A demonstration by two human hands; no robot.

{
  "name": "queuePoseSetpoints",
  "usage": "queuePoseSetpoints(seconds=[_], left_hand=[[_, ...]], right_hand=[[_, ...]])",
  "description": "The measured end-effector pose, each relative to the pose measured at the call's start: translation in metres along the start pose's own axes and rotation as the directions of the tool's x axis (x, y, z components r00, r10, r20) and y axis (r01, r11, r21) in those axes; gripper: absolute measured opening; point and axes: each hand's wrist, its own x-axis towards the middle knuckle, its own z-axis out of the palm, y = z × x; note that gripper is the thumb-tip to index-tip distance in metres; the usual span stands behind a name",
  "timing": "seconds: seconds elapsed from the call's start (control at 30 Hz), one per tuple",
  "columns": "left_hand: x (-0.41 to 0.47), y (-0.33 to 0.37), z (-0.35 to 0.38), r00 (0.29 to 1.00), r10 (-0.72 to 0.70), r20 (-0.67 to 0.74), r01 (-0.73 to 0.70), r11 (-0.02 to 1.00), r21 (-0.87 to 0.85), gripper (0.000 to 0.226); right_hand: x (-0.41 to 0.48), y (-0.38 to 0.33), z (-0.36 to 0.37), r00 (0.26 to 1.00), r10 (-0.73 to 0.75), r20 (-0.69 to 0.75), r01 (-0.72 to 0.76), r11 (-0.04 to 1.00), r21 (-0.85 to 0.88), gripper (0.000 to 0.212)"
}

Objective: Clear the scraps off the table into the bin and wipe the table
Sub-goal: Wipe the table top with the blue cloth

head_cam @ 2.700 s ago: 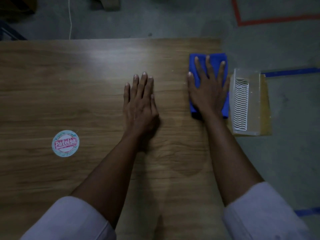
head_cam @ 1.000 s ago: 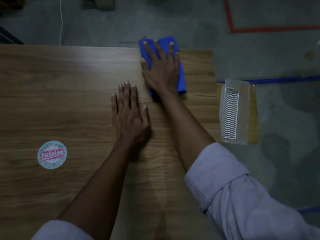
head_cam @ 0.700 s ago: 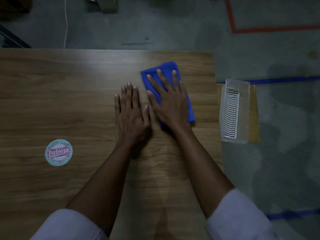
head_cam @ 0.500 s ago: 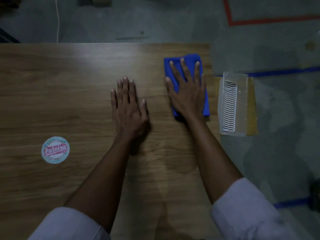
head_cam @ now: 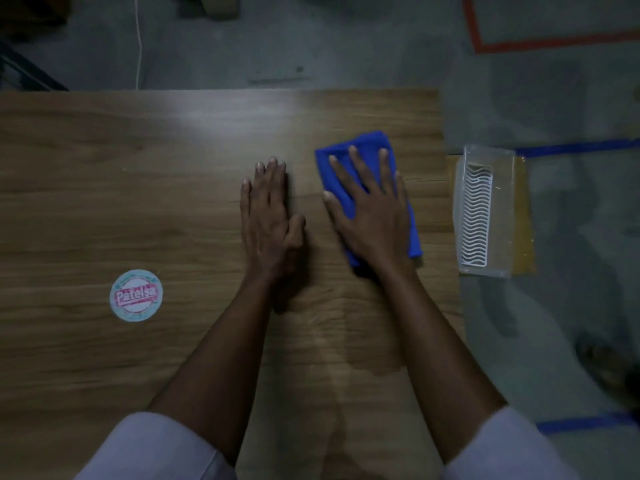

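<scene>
Head view: my right hand (head_cam: 372,216), fingers (head_cam: 358,168) straight, presses the blue cloth (head_cam: 363,142); its long axis runs near-to-far, far end tilted left. My left hand (head_cam: 268,216) lies flat on the table (head_cam: 138,168).

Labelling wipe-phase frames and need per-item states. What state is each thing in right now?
Table: darker, possibly damp patch near the front edge.
Cloth: folded, flat on the table, a hand on it.
Left hand: open, flat on the table, fingers together.
Right hand: open, fingers spread, pressing the cloth.
Bin: open-topped, past the table's right edge; contents unclear.
Sticker: flat on the table, apart from both hands.
</scene>
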Motion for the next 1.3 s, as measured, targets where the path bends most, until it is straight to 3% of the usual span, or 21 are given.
queuePoseSetpoints(seconds=[0.23,0.4,0.53,0.73,0.97,1.13,1.23,1.3], left_hand=[[0.002,0.003,0.007,0.999,-0.036,-0.034,0.039,0.994,0.104,0.085],[0.002,0.004,0.010,0.992,-0.069,-0.105,0.076,0.995,0.057,0.082],[0.002,0.003,0.010,0.992,-0.014,-0.124,0.026,0.995,0.097,0.073],[0.000,0.007,0.004,0.999,-0.042,-0.018,0.044,0.993,0.113,0.082],[0.002,0.005,0.009,0.998,-0.040,-0.040,0.047,0.985,0.166,0.082],[0.002,0.005,0.011,0.994,-0.051,-0.098,0.061,0.994,0.092,0.077],[0.000,0.004,0.012,0.989,-0.059,-0.134,0.069,0.995,0.067,0.066],[0.000,0.002,0.012,0.992,-0.040,-0.117,0.049,0.996,0.078,0.066]], right_hand=[[0.088,-0.011,0.004,0.986,0.168,-0.013,-0.168,0.986,-0.016,0.060],[0.112,-0.081,0.023,0.999,-0.027,0.047,0.028,0.999,-0.021,0.059],[0.066,-0.055,0.018,0.987,-0.160,0.024,0.159,0.987,0.029,0.057],[0.006,0.029,-0.011,0.997,0.081,-0.011,-0.081,0.997,-0.013,0.056],[0.094,-0.004,0.002,0.977,0.208,-0.035,-0.209,0.978,-0.002,0.059],[0.103,-0.064,0.018,1.000,-0.001,0.022,0.001,1.000,0.002,0.059],[0.064,-0.056,0.018,0.986,-0.157,0.053,0.155,0.987,0.029,0.057],[0.023,-0.034,0.012,0.986,-0.158,0.044,0.157,0.987,0.043,0.056]])
